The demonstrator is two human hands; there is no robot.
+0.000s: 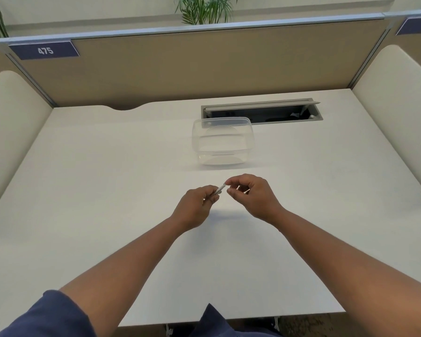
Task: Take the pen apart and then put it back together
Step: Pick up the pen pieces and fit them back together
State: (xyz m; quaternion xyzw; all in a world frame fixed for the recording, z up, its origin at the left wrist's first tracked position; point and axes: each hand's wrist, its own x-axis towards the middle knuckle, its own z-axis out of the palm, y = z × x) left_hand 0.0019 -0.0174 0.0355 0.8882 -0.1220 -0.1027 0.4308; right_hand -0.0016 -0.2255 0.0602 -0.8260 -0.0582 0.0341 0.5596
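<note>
Both hands are hovering close together over the desk (107, 190). The left hand (196, 207) is gripping the pen (220, 189); the right hand (252, 194) is pinching its upper end between thumb and forefinger. A clear tub (223, 142) is sitting just beyond.

Single head-worn wide-angle view, looking forward and down over the white desk (107, 190), close above both forearms.
</note>
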